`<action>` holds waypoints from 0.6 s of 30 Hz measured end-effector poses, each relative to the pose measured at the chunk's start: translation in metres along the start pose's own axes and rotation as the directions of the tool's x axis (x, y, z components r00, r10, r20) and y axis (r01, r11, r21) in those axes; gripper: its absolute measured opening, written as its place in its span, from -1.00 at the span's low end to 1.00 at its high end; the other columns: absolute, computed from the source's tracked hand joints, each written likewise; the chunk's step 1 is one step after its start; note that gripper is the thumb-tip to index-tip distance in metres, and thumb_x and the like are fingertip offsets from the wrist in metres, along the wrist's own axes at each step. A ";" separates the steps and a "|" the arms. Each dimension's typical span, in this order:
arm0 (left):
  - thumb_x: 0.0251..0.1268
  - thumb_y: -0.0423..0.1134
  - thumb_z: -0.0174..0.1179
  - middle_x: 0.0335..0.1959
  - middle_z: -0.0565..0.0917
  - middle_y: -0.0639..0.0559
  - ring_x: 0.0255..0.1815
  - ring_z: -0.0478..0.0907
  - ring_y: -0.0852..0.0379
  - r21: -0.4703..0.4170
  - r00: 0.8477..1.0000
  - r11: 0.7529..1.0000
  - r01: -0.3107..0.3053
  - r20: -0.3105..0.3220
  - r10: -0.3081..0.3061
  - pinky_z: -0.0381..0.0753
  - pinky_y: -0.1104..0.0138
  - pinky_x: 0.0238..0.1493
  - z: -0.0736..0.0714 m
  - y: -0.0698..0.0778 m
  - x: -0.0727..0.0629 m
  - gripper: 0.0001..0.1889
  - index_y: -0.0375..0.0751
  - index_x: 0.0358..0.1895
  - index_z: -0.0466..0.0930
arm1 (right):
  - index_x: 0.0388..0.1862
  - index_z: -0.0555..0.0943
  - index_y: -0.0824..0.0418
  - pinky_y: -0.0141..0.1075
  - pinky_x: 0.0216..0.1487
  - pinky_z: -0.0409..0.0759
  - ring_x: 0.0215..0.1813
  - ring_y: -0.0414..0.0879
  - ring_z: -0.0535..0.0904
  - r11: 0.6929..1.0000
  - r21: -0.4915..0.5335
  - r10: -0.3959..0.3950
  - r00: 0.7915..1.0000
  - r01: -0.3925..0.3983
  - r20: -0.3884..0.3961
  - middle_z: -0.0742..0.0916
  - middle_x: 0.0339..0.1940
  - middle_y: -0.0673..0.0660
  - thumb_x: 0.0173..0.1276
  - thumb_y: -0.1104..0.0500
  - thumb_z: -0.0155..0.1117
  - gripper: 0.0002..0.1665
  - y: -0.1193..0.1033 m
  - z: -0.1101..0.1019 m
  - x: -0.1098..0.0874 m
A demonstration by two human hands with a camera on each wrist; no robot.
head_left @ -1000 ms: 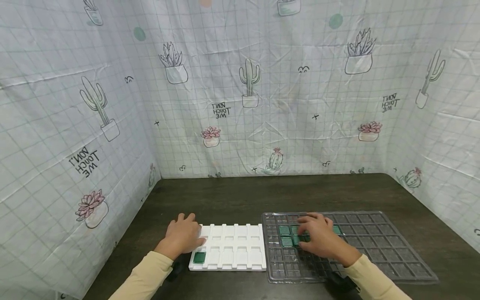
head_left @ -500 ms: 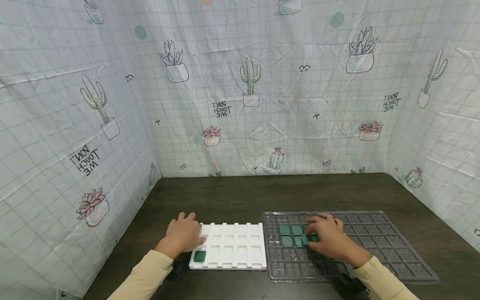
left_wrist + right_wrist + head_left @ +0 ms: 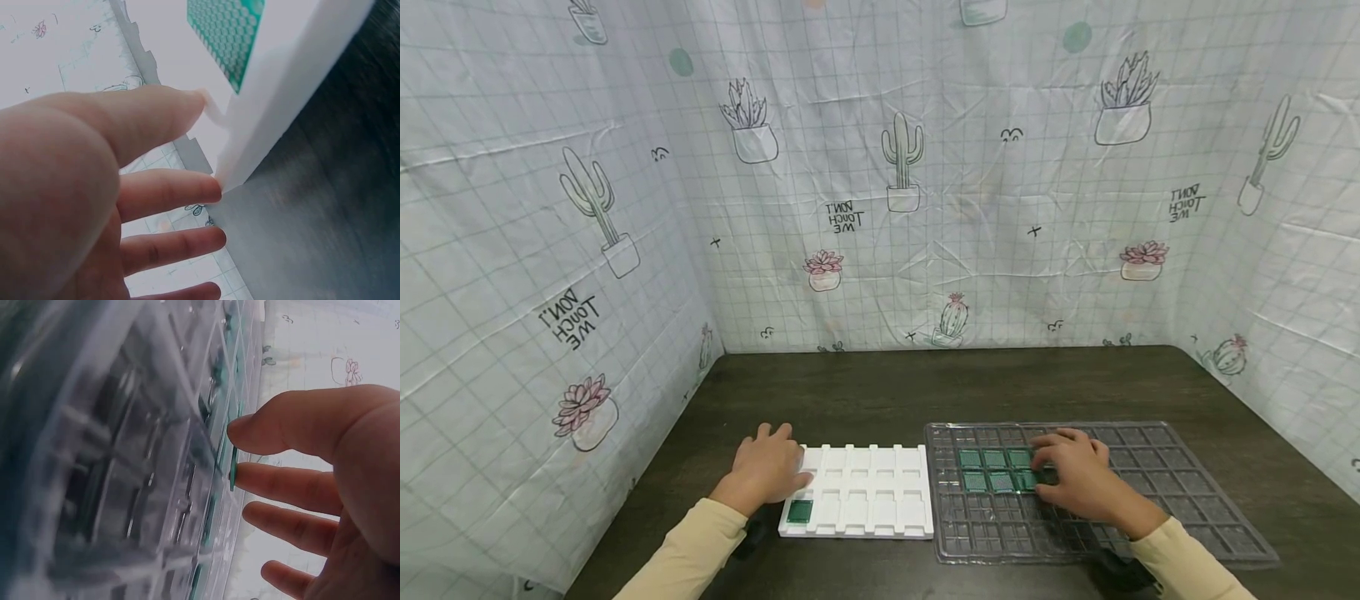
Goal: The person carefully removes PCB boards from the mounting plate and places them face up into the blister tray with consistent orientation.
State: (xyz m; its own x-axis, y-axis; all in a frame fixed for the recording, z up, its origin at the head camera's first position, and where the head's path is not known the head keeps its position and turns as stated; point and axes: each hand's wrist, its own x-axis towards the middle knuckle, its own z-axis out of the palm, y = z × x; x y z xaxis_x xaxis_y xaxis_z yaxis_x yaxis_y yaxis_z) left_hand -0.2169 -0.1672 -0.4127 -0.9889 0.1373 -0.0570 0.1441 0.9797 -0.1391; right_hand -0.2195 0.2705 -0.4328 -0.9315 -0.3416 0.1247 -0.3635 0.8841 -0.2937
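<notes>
In the head view my left hand lies at the left end of a white pocketed tray. Its straight thumb and index fingertip touch the tray's edge in the left wrist view. One green chip sits in the tray's front left pocket. Over a clear plastic compartment tray, my right hand pinches a green chip by its edges between thumb and index finger. Several more green chips lie in that tray's compartments, left of the hand. The fingers partly hide the compartments under them.
Both trays lie side by side on a dark wooden table, their near edges close together. A white cloth printed with cacti hangs behind the table and along both sides.
My right hand has moved to the right along the clear tray, uncovering more green chips on its left. The left hand and the white tray stay in place.
</notes>
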 end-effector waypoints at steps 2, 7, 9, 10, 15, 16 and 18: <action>0.19 0.17 0.29 0.18 0.54 -0.16 0.22 0.42 -0.29 0.000 1.000 1.000 0.001 0.000 -0.001 0.50 -0.18 0.12 0.000 0.000 0.000 -0.54 -0.08 0.00 0.72 | -0.34 0.68 -0.05 0.40 0.04 0.10 0.32 0.47 0.24 1.000 0.000 0.001 1.000 -0.001 -0.002 0.62 0.22 0.25 0.07 0.09 0.52 -0.82 0.003 -0.001 0.000; 0.19 0.18 0.29 0.17 0.55 -0.16 0.21 0.42 -0.28 -0.003 1.000 1.000 0.002 -0.002 -0.002 0.51 -0.17 0.11 0.001 0.000 0.001 -0.54 -0.07 0.00 0.72 | -0.34 0.69 -0.07 0.34 0.00 0.12 0.29 0.45 0.27 1.000 -0.017 0.000 1.000 -0.001 -0.020 0.64 0.19 0.23 0.04 0.08 0.53 -0.80 0.011 -0.001 -0.002; 0.19 0.18 0.28 0.16 0.55 -0.15 0.21 0.42 -0.28 -0.002 1.000 1.000 0.002 -0.002 -0.002 0.51 -0.17 0.11 0.001 0.000 0.001 -0.53 -0.07 0.01 0.72 | -0.34 0.69 -0.06 0.32 -0.02 0.12 0.29 0.47 0.27 1.000 -0.020 0.000 1.000 0.000 -0.025 0.64 0.19 0.24 0.04 0.09 0.54 -0.80 0.013 -0.001 -0.003; 0.19 0.18 0.28 0.16 0.55 -0.15 0.20 0.42 -0.28 -0.004 1.000 1.000 0.002 -0.001 -0.002 0.51 -0.17 0.11 0.001 0.000 0.000 -0.54 -0.07 0.01 0.72 | -0.34 0.69 -0.04 0.32 -0.02 0.11 0.29 0.48 0.26 1.000 -0.014 0.002 1.000 -0.002 -0.025 0.63 0.19 0.25 0.03 0.09 0.54 -0.80 0.014 -0.002 -0.003; 0.20 0.18 0.28 0.15 0.55 -0.15 0.20 0.42 -0.28 0.004 1.000 1.000 0.001 0.003 -0.001 0.51 -0.17 0.11 0.000 0.000 0.000 -0.53 -0.06 0.00 0.72 | -0.33 0.69 0.00 0.33 -0.01 0.08 0.29 0.50 0.24 1.000 0.006 0.010 1.000 -0.010 -0.019 0.62 0.21 0.30 0.03 0.12 0.54 -0.78 0.017 -0.003 -0.005; 0.20 0.18 0.28 0.15 0.55 -0.15 0.20 0.42 -0.28 0.004 1.000 1.000 0.002 0.003 -0.002 0.51 -0.17 0.11 0.000 0.000 -0.001 -0.54 -0.06 0.00 0.72 | -0.33 0.69 0.00 0.33 -0.01 0.08 0.30 0.50 0.23 1.000 0.008 0.012 1.000 -0.012 -0.018 0.62 0.21 0.30 0.03 0.12 0.54 -0.78 0.017 -0.003 -0.006; 0.20 0.18 0.28 0.15 0.55 -0.16 0.20 0.42 -0.28 0.008 1.000 1.000 0.002 0.002 -0.002 0.51 -0.17 0.11 0.000 0.000 -0.001 -0.54 -0.07 -0.01 0.72 | -0.32 0.69 0.01 0.34 -0.01 0.09 0.29 0.50 0.24 1.000 0.005 0.014 1.000 -0.014 -0.018 0.61 0.21 0.31 0.03 0.12 0.54 -0.78 0.018 -0.004 -0.006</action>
State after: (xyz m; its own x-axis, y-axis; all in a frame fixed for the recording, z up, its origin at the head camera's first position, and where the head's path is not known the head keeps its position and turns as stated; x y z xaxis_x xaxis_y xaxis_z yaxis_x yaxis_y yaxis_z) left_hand -0.2161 -0.1674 -0.4122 -0.9891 0.1346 -0.0591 0.1420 0.9789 -0.1470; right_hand -0.2204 0.2895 -0.4352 -0.9362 -0.3232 0.1378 -0.3505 0.8872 -0.3000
